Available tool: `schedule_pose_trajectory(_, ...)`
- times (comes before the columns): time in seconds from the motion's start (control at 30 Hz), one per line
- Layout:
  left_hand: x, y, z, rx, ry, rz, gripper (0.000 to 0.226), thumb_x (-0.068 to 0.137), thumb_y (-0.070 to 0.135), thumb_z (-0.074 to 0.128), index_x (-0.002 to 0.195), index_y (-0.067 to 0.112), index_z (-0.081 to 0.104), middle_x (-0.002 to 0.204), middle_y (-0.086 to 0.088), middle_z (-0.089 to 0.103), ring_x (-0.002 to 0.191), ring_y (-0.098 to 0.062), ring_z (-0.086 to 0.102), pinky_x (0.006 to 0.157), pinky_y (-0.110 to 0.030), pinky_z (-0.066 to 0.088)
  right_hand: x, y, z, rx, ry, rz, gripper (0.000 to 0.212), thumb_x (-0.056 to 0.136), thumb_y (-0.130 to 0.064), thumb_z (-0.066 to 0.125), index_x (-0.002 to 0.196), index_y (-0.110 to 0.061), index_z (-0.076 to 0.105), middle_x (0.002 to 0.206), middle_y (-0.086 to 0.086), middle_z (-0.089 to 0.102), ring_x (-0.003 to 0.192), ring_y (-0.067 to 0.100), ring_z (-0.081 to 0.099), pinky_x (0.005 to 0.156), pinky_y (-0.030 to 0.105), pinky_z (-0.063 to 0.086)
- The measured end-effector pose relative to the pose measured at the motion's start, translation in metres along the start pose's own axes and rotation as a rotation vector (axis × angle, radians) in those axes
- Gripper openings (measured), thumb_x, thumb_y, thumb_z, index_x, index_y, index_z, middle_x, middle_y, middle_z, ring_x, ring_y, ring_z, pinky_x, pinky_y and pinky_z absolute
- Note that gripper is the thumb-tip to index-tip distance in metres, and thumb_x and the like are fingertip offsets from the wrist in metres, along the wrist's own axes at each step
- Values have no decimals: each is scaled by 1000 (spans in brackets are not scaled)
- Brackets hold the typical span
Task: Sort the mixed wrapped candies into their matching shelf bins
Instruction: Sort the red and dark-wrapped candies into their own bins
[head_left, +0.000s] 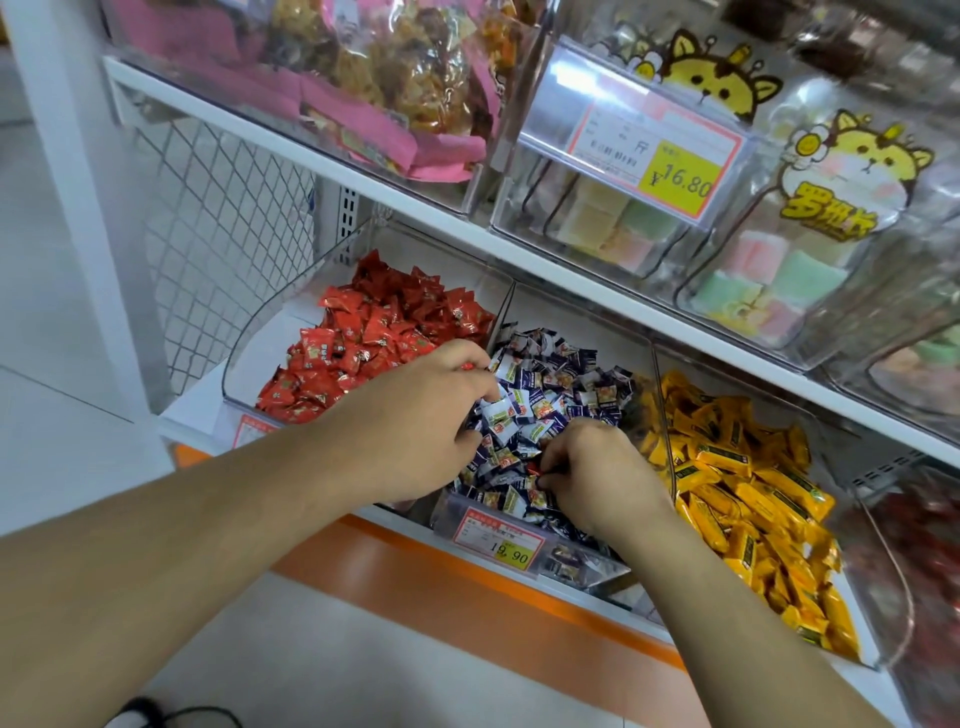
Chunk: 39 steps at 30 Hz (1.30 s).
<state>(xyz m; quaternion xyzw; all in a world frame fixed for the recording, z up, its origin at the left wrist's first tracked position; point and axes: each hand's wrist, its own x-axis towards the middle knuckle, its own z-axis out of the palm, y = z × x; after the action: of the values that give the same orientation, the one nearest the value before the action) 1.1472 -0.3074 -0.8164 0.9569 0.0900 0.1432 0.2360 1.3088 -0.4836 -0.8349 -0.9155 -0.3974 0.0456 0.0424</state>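
Candies in blue-and-white wrappers (550, 395) fill the middle bin (571, 564), a clear plastic trough on the lower shelf. Both hands work inside this bin. The right hand (605, 475) sits low in the pile toward the bin's front, fingers (553, 462) curled together and pinching a small red-wrapped candy (535, 470) among the blue ones. The left hand (426, 421) reaches across the bin's left edge, fingers bent down into the blue candies; a sliver of red wrapper (467, 366) shows at its upper knuckles, pressed under the thumb side, so this hand also appears to grip a red piece. A price tag (498, 535) reading 19.90 is fixed to the front of the middle bin.

Immediately left of the middle bin, sharing a clear divider wall, stands the red candy bin (244, 358), heaped with red wrappers (374, 332). Immediately right of the middle bin lies the yellow candy bin (862, 657), packed with long yellow wrappers (748, 499). Farther right, a bin of dark red items is only partly visible and blurred.

Above the middle bin, the upper shelf (519, 249) carries clear containers: pink-packaged snacks (363, 104) up and to the left, pastel cube sweets (613, 228) directly above behind a price label (675, 156) showing 16.80. An orange strip (467, 587) runs along the shelf base below the middle bin.
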Motion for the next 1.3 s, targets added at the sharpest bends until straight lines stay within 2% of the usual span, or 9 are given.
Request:
schedule_pose_trajectory(0.33, 0, 2, -1, 12, 10, 0, 35, 99, 33, 64, 134, 34, 59, 152, 20, 28, 127, -6, 51, 93, -31, 55, -4, -4, -7, -64, 41, 25, 27, 80, -3, 67, 68, -27, 70, 92, -8, 66, 76, 21, 67, 63, 40, 62)
schedule_pose_trajectory(0.53, 1, 8, -2, 8, 62, 34, 37, 98, 33, 66, 135, 35, 60, 152, 18, 36, 139, -6, 39, 110, -23, 38, -14, -1, -40, 48, 144, 17, 27, 86, -7, 70, 72, -30, 68, 95, -14, 64, 84, 12, 64, 74, 38, 61)
schedule_pose_trajectory(0.6, 3, 15, -5, -37, 99, 51, 37, 98, 35, 67, 134, 36, 60, 145, 22, 42, 132, -3, 44, 105, -20, 37, -21, -4, -53, 240, 179, -6, 25, 88, -12, 76, 71, -30, 72, 92, -15, 67, 81, 6, 66, 76, 35, 60)
schedule_pose_trajectory(0.8, 2, 34, -14, -441, 74, -62, 34, 90, 42, 76, 122, 45, 66, 101, 20, 70, 91, 4, 68, 84, -28, 59, -39, -38, -77, 733, 267, -111, 12, 87, -17, 81, 81, -27, 81, 87, -12, 76, 88, 6, 70, 83, 31, 58)
schedule_pose_trajectory(0.93, 2, 31, -23, -385, 202, -120, 21, 88, 35, 79, 106, 40, 71, 90, 19, 70, 85, 8, 67, 71, -11, 53, -38, -31, -73, 774, 239, -80, 12, 92, -17, 77, 94, -29, 80, 86, -11, 76, 81, 4, 70, 72, 22, 56)
schedule_pose_trajectory(1.03, 2, 17, -34, -179, 297, -202, 22, 90, 28, 76, 110, 34, 68, 102, 21, 66, 79, 5, 61, 62, -8, 45, -33, -10, -63, 621, 207, -27, 19, 96, -16, 70, 100, -34, 77, 92, -15, 74, 88, -2, 67, 74, 21, 56)
schedule_pose_trajectory(1.1, 0, 9, -35, -36, 309, -228, 32, 91, 24, 72, 121, 34, 64, 122, 16, 60, 95, 1, 55, 77, -13, 41, -33, 0, -59, 500, 154, -24, 23, 98, -11, 66, 103, -32, 76, 94, -16, 72, 90, -6, 64, 76, 14, 54)
schedule_pose_trajectory(1.2, -2, 19, -30, 13, 276, -79, 37, 93, 14, 67, 126, 31, 65, 133, 16, 56, 120, -2, 49, 107, -25, 40, -35, 6, -59, 415, 89, -33, 26, 99, -5, 63, 107, -27, 75, 100, -15, 71, 92, -7, 63, 76, 0, 46)
schedule_pose_trajectory(1.3, 3, 44, -15, -18, 85, 86, 35, 97, 21, 64, 129, 36, 63, 134, 22, 53, 115, 4, 54, 106, -20, 44, -37, 12, -70, 295, 108, -10, 28, 98, -8, 64, 113, -30, 74, 115, -15, 70, 99, 0, 62, 86, 5, 42)
